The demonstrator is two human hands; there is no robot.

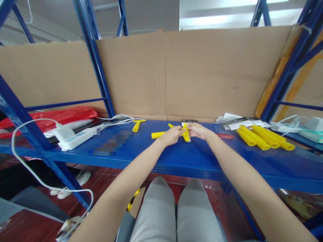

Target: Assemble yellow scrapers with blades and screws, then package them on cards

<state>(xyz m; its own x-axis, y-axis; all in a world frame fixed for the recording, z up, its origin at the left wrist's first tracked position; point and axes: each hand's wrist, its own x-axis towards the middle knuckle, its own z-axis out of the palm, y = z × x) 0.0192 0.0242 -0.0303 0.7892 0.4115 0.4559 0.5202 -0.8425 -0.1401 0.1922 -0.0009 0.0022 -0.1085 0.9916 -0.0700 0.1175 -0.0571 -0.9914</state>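
Note:
My left hand (173,135) and my right hand (198,130) meet over the middle of the blue shelf. Between them is a yellow scraper (186,135), its flat head tapering towards me with a pale strip at the near edge. Fingers of both hands are closed on this head. A yellow tube-shaped handle (157,135) sticks out left of my left hand; whether it joins the head is hidden. Another small yellow tip (171,125) shows behind that hand. Just beyond my fingers lies a small black-and-white packet (189,121). To the right of my right hand is a red tool (225,136).
Several yellow handles (264,137) lie at the right, beside black-and-white packets (238,122). A yellow T-shaped scraper (137,125) lies left of centre. Farther left are a white power strip (78,138), cables and a red bag (73,116). Cardboard (202,74) walls the back.

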